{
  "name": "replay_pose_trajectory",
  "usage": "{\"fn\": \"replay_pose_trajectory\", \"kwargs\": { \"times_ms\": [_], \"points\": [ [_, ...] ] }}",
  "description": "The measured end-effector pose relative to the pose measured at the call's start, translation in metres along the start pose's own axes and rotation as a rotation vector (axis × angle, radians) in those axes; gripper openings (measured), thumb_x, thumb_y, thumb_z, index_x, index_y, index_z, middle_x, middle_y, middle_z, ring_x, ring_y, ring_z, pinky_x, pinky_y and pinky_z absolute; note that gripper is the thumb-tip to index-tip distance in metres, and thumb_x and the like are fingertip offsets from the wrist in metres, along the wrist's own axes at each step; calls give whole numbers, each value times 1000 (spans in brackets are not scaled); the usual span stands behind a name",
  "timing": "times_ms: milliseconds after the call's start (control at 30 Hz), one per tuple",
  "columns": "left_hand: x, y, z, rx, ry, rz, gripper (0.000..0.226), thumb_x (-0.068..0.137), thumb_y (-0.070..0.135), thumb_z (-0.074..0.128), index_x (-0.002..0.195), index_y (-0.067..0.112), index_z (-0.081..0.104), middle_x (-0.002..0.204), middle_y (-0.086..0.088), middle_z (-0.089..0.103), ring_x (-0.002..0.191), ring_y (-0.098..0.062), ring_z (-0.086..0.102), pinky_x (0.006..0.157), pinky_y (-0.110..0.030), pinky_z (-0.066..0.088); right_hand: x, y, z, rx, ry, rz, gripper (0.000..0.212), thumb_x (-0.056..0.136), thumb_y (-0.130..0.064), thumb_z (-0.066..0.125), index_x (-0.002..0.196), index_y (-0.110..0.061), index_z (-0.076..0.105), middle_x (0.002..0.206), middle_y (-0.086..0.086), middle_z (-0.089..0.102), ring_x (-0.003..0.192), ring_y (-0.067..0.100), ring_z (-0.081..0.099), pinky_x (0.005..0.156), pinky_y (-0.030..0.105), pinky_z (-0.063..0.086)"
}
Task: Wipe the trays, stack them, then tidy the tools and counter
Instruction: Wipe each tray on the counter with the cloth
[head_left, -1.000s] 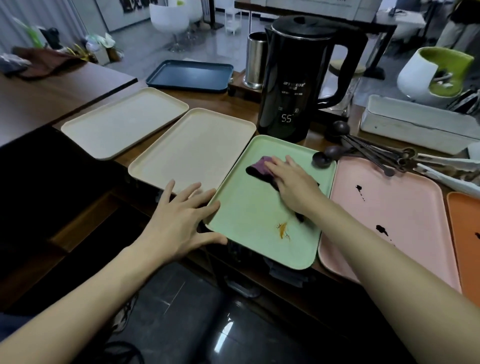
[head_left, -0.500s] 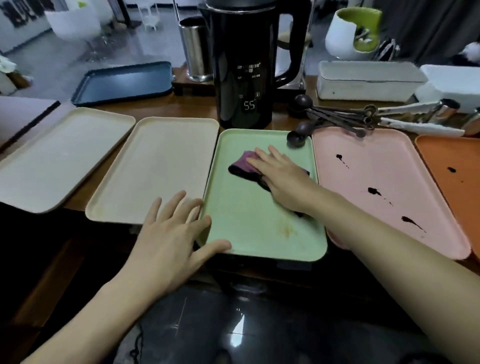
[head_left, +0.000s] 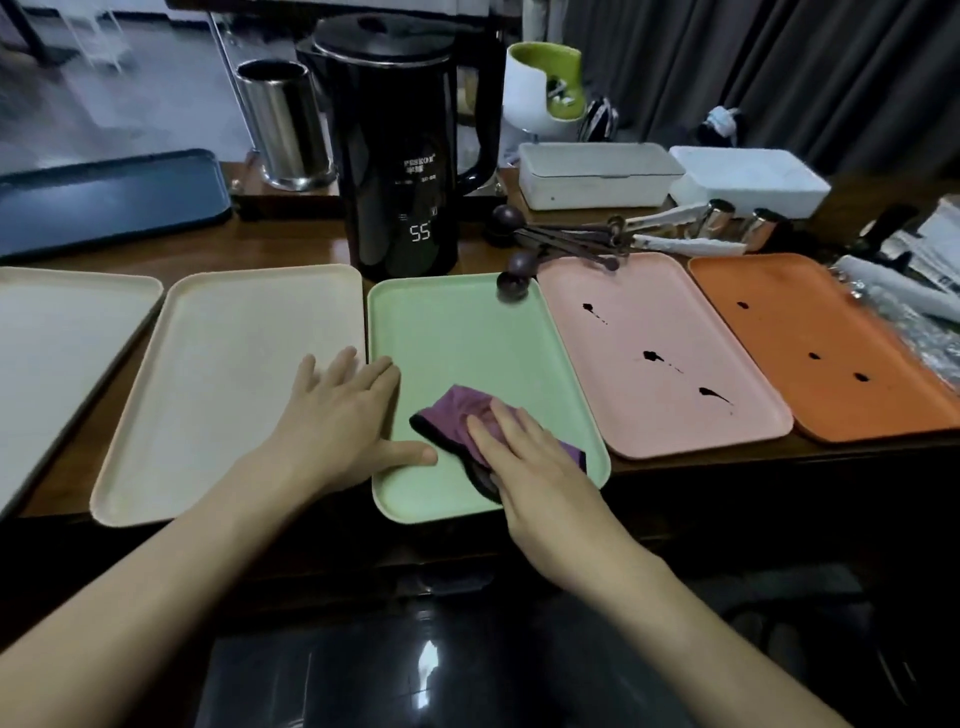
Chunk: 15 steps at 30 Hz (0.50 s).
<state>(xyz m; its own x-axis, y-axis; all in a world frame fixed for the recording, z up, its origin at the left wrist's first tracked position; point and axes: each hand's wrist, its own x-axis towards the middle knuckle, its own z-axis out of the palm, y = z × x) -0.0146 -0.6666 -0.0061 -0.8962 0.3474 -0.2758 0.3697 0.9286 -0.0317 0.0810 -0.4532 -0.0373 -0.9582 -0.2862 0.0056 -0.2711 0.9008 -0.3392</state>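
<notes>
Right hand (head_left: 524, 460) lies flat, fingers nearly straight, pressing purple cloth (head_left: 454, 410) onto the near part of green tray (head_left: 457, 338); no curl round it. Left hand (head_left: 337, 415) is open with fingers spread, palm down across the green tray's left rim and the edge of the cream tray (head_left: 234, 374) beside it, thumb on the green tray. Pink tray (head_left: 691, 332) and orange tray (head_left: 810, 322) to the right show dark spots. Kettle (head_left: 400, 156) sits behind, reading 55.

Your one wide-angle head camera looks forward and down from close above the brown wooden counter (head_left: 280, 244), which spans mid-frame.
</notes>
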Motion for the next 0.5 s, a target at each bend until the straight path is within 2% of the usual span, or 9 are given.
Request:
{"fn": "replay_pose_trajectory", "kwargs": {
  "times_ms": [133, 300, 400, 500],
  "points": [
    [3, -5, 7, 27, -11, 25, 131, 52, 100, 0, 162, 30, 2, 171, 5, 3, 156, -30, -2, 122, -59, 3, 40, 26, -5, -105, -12, 54, 82, 92, -1, 46, 161, -23, 7, 169, 4, -2, 154, 30, 5, 122, 42, 12],
    [6, -6, 11, 33, -18, 13, 131, 49, 100, -4, 162, 33, -1, 171, 5, 1, 156, -31, -4, 121, -59, 3, 96, 40, -10, -97, 82, 171, 77, 90, 0, 44, 159, -17, 15, 167, 8, 6, 149, 36, 14, 120, 46, 16],
    [6, -6, 14, 38, -5, 6, 133, 48, 101, -9, 162, 33, -3, 171, 6, -1, 156, -31, -5, 121, -59, 4, 56, 12, 5, -32, 107, 190, 74, 96, -9, 45, 161, -15, 10, 168, 9, 1, 153, 35, 6, 124, 45, 8],
    [7, -8, 19, 69, 2, 12, 122, 56, 99, -10, 161, 36, -10, 171, 7, -6, 156, -30, -10, 120, -60, -1, 8, -9, 11, 48, 95, 130, 74, 95, -7, 48, 161, -17, 15, 168, 8, 6, 154, 32, 6, 125, 44, 9]
  ]
}}
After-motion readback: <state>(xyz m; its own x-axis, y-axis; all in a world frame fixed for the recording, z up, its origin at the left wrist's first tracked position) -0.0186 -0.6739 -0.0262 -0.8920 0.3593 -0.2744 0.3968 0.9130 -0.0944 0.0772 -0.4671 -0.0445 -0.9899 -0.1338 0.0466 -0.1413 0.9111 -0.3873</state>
